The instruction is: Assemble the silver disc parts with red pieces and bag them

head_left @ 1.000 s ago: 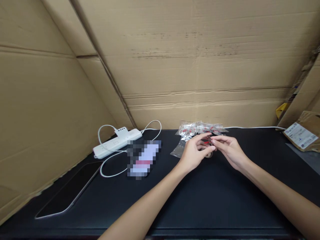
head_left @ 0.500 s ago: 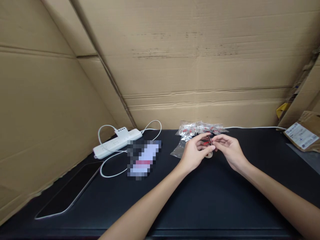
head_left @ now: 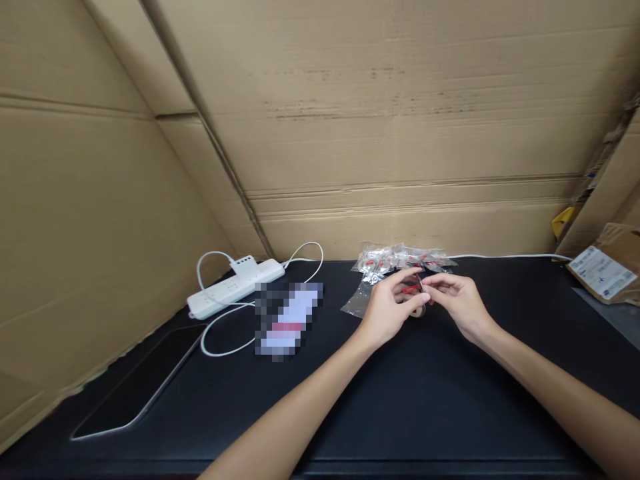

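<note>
My left hand (head_left: 386,303) is curled around a small round tan piece with a red cord (head_left: 411,290), gripped between thumb and fingers. The tan edge of the round piece (head_left: 418,312) shows below the thumb. From the other side, my right hand (head_left: 459,300) pinches at the same piece, thumb and forefinger closed by its upper right edge. The fingers hide much of it. Just behind the hands lie several clear plastic packets (head_left: 379,259) with tan and red contents. A flat clear bag (head_left: 356,304) lies to the left of my left hand.
To the left are a white power strip (head_left: 235,288) with a plugged-in charger and cable, a pixelated phone-like object (head_left: 290,320), and a dark tablet (head_left: 143,380). A brown package with a label (head_left: 605,272) lies at right. Cardboard walls (head_left: 400,133) surround the black table (head_left: 400,413).
Both hands stay in nearly the same place. The red cord and the round piece have turned slightly between the fingers.
</note>
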### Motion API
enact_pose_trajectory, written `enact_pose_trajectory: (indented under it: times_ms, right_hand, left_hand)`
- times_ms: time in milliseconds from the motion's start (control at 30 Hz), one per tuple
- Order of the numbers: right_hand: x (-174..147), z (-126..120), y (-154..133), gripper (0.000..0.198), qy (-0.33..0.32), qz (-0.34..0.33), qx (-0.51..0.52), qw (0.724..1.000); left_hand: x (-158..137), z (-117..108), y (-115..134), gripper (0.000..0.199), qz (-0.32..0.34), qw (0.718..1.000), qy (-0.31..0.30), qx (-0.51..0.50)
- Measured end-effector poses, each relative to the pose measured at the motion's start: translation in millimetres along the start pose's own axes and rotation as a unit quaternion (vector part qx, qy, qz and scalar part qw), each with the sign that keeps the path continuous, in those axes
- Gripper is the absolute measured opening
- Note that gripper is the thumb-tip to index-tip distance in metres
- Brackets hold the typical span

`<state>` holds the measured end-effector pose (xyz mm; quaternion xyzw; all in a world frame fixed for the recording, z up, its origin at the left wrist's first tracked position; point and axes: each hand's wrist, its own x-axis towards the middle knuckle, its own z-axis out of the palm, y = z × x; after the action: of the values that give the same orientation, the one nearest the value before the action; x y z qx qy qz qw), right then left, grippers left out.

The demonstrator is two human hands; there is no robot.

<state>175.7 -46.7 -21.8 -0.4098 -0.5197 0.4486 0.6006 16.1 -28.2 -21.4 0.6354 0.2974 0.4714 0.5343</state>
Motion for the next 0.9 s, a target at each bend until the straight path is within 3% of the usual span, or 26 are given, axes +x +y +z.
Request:
enact_pose_trajectory:
  times_ms: [167, 300, 467, 567, 633, 733, 800, 900]
  right_hand:
    - [1, -3, -1, 0.022, -0.010, 0.033, 0.018, 0.999]
    - [1, -3, -3, 0.025, 0.016, 0.088, 0.103, 0.991]
    - [0, -2, -6, 0.021, -0.077, 0.165, 0.189, 0.965]
    - [3, -6, -6, 0.019, -0.068, 0.167, 0.185, 0.966]
    - [7, -11, -5, 0.017, -0.038, 0.167, 0.180, 0.969]
    - [13, -19, -3, 0.013, 0.003, 0.174, 0.170, 0.970]
    - [15, -23, -2, 0.011, 0.019, 0.179, 0.160, 0.971]
    - [14, -24, -1, 0.012, 0.029, 0.179, 0.148, 0.972]
  left_hand:
    - [1, -1, 2, 0.053, 0.006, 1.000, 0.004, -0.001]
    - [2, -2, 8, 0.044, 0.063, 0.997, -0.002, 0.035]
    - [2, -4, 6, 0.041, 0.103, 0.991, -0.042, 0.080]
    - [1, -6, 4, 0.043, 0.096, 0.986, -0.038, 0.134]
    - [1, -9, 5, 0.043, 0.095, 0.971, 0.008, 0.219]
    - [1, -13, 7, 0.036, 0.070, 0.922, 0.076, 0.373]
    - [1, -15, 7, 0.032, 0.036, 0.895, 0.064, 0.441]
    - [-2, -12, 4, 0.033, 0.005, 0.876, 0.009, 0.482]
